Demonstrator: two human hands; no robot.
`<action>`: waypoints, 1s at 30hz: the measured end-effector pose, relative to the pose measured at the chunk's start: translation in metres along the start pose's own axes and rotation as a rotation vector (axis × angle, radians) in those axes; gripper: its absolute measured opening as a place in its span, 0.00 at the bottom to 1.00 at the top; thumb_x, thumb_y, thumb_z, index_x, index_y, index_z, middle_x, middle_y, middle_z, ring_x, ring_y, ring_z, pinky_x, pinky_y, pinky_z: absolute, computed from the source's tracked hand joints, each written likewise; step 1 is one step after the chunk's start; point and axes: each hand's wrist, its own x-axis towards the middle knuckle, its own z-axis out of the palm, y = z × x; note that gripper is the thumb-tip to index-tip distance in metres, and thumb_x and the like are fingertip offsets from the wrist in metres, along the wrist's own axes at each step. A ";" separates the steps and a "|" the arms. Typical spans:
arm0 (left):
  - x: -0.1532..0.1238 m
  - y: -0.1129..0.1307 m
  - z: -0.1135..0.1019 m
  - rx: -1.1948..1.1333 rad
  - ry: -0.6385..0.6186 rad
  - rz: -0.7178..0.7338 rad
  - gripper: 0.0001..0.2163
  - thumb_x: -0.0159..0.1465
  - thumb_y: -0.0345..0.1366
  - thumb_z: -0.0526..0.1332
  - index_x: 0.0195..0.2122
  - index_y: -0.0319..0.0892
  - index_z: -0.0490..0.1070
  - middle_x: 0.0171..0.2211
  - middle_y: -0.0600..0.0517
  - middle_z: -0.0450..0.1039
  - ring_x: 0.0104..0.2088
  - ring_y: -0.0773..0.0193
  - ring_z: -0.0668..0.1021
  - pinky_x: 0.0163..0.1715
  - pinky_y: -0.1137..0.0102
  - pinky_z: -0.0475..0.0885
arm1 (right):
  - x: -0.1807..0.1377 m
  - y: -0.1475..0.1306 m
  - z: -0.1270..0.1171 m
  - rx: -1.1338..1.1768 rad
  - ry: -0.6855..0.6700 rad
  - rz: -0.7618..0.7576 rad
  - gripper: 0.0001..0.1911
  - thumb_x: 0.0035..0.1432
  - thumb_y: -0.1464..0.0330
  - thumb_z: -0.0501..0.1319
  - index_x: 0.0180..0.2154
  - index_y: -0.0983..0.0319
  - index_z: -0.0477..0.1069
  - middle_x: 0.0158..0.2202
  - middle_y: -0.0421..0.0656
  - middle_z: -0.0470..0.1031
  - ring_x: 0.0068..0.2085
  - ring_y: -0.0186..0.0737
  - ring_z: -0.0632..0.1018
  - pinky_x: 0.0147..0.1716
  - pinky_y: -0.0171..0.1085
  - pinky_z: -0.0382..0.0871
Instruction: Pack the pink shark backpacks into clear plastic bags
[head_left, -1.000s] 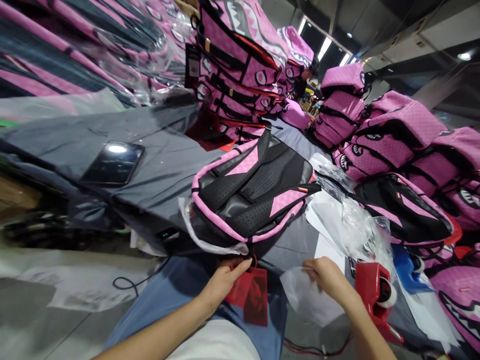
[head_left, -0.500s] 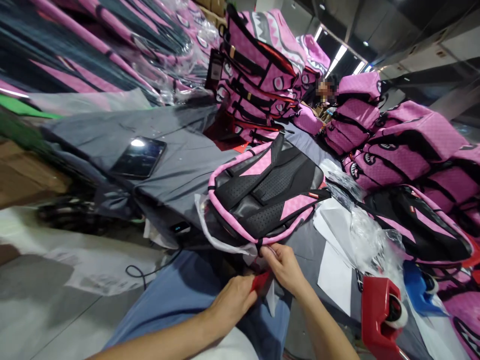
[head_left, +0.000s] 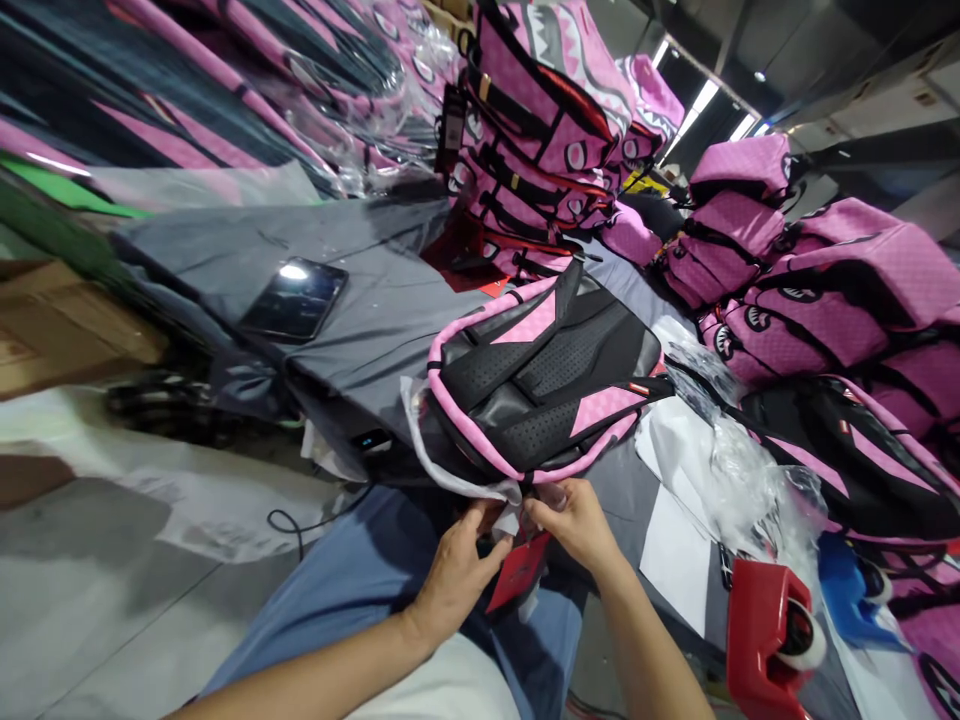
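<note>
One pink and black backpack (head_left: 559, 365) is laid with its straps upward on the grey surface (head_left: 390, 300), directly ahead of both hands. Its long axis is slanted, from the near left toward the far right. The right hand (head_left: 577, 522) is placed nearer to the near corner; the left hand (head_left: 456, 575) is placed slightly lower, closer to the body. Between them a red tag (head_left: 517, 575) is hung, below this corner. In the right grip the thumb and fingers are brought close just under the edge, but what is pinched there cannot be told. In the left grip the thumb and forefinger are slightly parted, near the end of a white strip (head_left: 459, 486); whether it is pinched is not clearly shown.
</note>
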 end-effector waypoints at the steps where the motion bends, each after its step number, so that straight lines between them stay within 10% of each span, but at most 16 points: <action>1: 0.001 0.000 0.004 -0.041 -0.013 -0.019 0.18 0.55 0.42 0.63 0.46 0.43 0.75 0.43 0.45 0.82 0.44 0.52 0.83 0.49 0.62 0.76 | 0.000 0.000 -0.001 -0.009 -0.004 -0.009 0.12 0.52 0.61 0.61 0.24 0.63 0.68 0.20 0.37 0.64 0.24 0.30 0.61 0.24 0.31 0.55; 14: 0.008 0.016 0.006 -0.166 0.005 -0.191 0.16 0.55 0.52 0.63 0.27 0.44 0.77 0.25 0.49 0.76 0.31 0.56 0.78 0.37 0.67 0.71 | -0.011 0.000 -0.013 -0.166 -0.018 -0.077 0.14 0.62 0.60 0.61 0.30 0.64 0.74 0.23 0.36 0.66 0.25 0.31 0.63 0.26 0.31 0.56; 22: 0.006 0.025 0.012 -0.739 0.024 -0.624 0.21 0.44 0.47 0.74 0.35 0.41 0.76 0.28 0.49 0.80 0.24 0.56 0.79 0.24 0.65 0.73 | -0.021 0.018 -0.005 -0.418 0.509 -0.406 0.12 0.67 0.65 0.59 0.35 0.63 0.79 0.26 0.41 0.77 0.24 0.33 0.72 0.25 0.31 0.64; 30: 0.031 0.030 0.025 -0.862 0.139 -0.596 0.14 0.41 0.36 0.74 0.25 0.41 0.72 0.21 0.54 0.76 0.24 0.62 0.77 0.27 0.69 0.72 | -0.027 -0.026 0.013 -1.050 0.648 -0.613 0.10 0.70 0.71 0.58 0.35 0.60 0.75 0.28 0.42 0.75 0.30 0.36 0.74 0.29 0.35 0.60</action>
